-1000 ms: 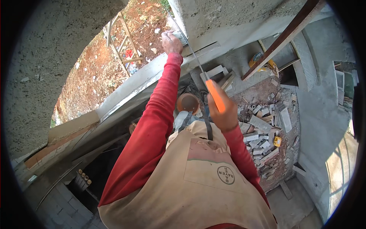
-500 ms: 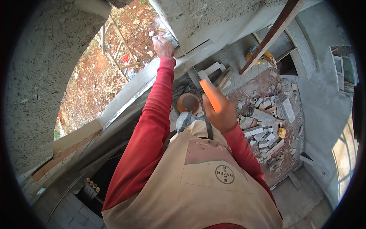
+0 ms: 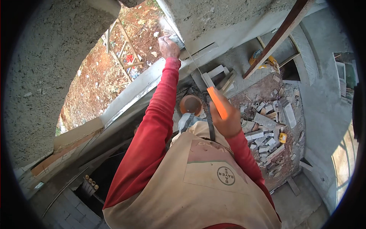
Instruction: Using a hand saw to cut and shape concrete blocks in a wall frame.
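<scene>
In my right hand (image 3: 230, 123) is the orange handle of a handsaw (image 3: 217, 103), fingers wrapped round it. Its thin blade (image 3: 193, 61) appears nearly edge-on and runs up and left to a pale grey block (image 3: 176, 39). My left hand (image 3: 168, 47), at the end of a stretched arm, grips that block at the corner of the rough plastered wall (image 3: 213, 19). Part of the block hides behind my fingers. White dust (image 3: 166, 25) hangs in the air just beyond the left hand.
Below to the right lies a rubble heap (image 3: 263, 143) with a yellow container (image 3: 282, 137). A slanting wooden post (image 3: 274, 42) stands at upper right, near a yellow bag (image 3: 268, 61). A round brown bucket (image 3: 190, 104) sits below the saw. The window ledge (image 3: 127, 95) borders outdoor ground with a wooden frame (image 3: 127, 42).
My right hand and the saw have moved slightly down and right, drawn back toward me. The whole view has shifted a little. A white dust puff now shows past the left hand.
</scene>
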Available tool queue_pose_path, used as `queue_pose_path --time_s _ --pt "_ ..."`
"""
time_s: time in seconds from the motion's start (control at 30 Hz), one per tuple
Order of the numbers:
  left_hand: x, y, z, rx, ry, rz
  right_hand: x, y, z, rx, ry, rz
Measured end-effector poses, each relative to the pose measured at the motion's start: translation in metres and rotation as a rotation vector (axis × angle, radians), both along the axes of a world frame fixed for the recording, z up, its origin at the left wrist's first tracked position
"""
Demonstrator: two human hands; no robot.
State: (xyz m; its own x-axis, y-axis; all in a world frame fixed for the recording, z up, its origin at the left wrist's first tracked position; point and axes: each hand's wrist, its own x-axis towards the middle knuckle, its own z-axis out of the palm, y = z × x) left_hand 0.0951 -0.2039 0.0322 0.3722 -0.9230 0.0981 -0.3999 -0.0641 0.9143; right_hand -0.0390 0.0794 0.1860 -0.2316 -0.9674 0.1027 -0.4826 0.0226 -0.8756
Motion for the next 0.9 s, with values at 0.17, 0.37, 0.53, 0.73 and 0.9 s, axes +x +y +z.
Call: queue_pose_path --time_s 0.17,0.37,0.53,0.73,0.9 --pt "-0.012 -0.002 0.010 0.018 0.004 0.020 -0.015 0.067 0.032 0.097 0.021 0.014" --pt "-0.023 0.002 0.017 0.083 -0.026 -0.023 0.006 -0.089 -0.036 -0.025 -0.021 -0.071" --pt "0.001 -0.002 -0.005 0.050 0.051 -0.012 -0.006 0.035 0.024 0.039 -0.021 0.017" --pt "-0.016 -0.003 0.011 0.027 0.010 -0.007 0.000 -0.009 -0.022 -0.044 -0.013 -0.005" --pt "-0.017 0.004 0.014 0.046 0.011 0.003 0.015 -0.085 -0.043 -0.022 0.054 -0.067"
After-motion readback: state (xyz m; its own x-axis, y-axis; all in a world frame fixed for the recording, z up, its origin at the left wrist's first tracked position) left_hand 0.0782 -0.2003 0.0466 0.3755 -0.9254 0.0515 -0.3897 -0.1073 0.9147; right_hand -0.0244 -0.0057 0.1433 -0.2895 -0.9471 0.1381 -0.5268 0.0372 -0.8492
